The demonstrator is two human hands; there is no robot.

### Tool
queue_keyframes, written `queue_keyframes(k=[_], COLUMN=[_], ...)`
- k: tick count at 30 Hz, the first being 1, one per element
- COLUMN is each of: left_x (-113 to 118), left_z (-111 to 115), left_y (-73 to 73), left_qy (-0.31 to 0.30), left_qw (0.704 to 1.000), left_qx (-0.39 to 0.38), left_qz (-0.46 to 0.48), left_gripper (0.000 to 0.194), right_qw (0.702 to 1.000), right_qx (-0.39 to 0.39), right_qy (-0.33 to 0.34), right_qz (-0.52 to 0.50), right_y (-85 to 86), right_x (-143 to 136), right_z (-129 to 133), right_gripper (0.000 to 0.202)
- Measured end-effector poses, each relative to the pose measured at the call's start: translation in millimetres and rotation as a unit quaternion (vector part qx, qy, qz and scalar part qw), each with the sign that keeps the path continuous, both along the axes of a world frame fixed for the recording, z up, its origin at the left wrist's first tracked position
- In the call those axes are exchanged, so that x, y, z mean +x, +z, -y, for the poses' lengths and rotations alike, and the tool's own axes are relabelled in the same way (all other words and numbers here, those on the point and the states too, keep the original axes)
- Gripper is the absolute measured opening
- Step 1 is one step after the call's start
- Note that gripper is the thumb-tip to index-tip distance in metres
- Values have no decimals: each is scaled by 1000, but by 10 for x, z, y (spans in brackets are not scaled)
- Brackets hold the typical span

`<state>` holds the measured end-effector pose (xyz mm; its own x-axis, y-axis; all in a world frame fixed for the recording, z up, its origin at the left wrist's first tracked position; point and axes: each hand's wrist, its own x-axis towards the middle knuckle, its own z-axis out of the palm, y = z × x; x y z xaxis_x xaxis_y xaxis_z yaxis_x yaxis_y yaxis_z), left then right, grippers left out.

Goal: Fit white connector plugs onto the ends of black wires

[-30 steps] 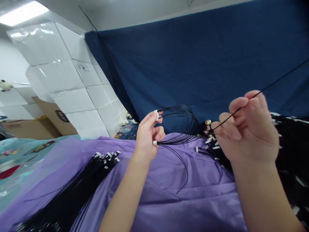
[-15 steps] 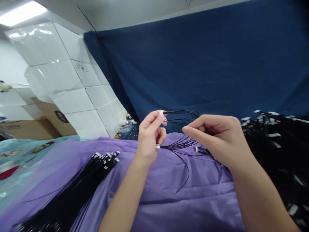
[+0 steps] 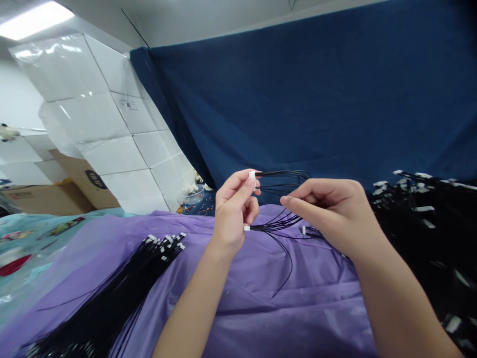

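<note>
My left hand point(image 3: 236, 209) pinches a white plug connector point(image 3: 253, 181) between thumb and forefinger. Black wires point(image 3: 285, 174) run from it to the right and bend round in a loop. A second white connector point(image 3: 247, 227) shows at the heel of the same hand, with the wires' other end leading into it. My right hand point(image 3: 328, 209) is closed, thumb against forefinger, right beside the looped wires; whatever sits between its fingertips is too small to make out. One loose wire point(image 3: 289, 266) hangs below in a curve.
On the purple cloth point(image 3: 283, 318), a bundle of black wire harnesses point(image 3: 112, 293) with white ends lies at left. A large heap of similar harnesses point(image 3: 417, 238) is at right. Behind are a blue curtain point(image 3: 316, 99), white boxes point(image 3: 122, 154) and a clear bowl point(image 3: 192, 194).
My left hand and the connector have shifted slightly to the right. My right hand has moved a little to the left, closer to the wires.
</note>
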<state>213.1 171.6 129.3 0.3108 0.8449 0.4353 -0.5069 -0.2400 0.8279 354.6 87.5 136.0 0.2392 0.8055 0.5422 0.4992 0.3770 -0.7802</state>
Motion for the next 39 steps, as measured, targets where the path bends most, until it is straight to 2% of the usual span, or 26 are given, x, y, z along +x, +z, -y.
queue_keyframes(k=[10,15,18,21,26,39], left_x=[-5,3,6,4,2,18], left_z=[-13,-32,-36,-19,28,66], left_y=[-13,-40,-48,-38,-14,-29], left_qy=[-12,-7,6,14,-16,-42], left_qw=[999,999,998,999,999,998], left_qx=[28,44,46,32,-6,-17], left_qz=[-20,-31,-31,-33,-33,-43], left_gripper=[18,17,16,15,16,16], right_qw=[997,999,997,979,938,904], right_qx=[1,8,58,146,256,317], right_qy=[24,12,-38,-91,-94,-114], right_qz=[-72,-38,27,109,216,264], right_y=[14,-8,-42,-74,-102,-161], right_x=[-18,-21,-25,-32,-50,-88], right_z=[-12,-30,-52,-74,-100,-168], right_gripper=[26,26,20,9,3,10])
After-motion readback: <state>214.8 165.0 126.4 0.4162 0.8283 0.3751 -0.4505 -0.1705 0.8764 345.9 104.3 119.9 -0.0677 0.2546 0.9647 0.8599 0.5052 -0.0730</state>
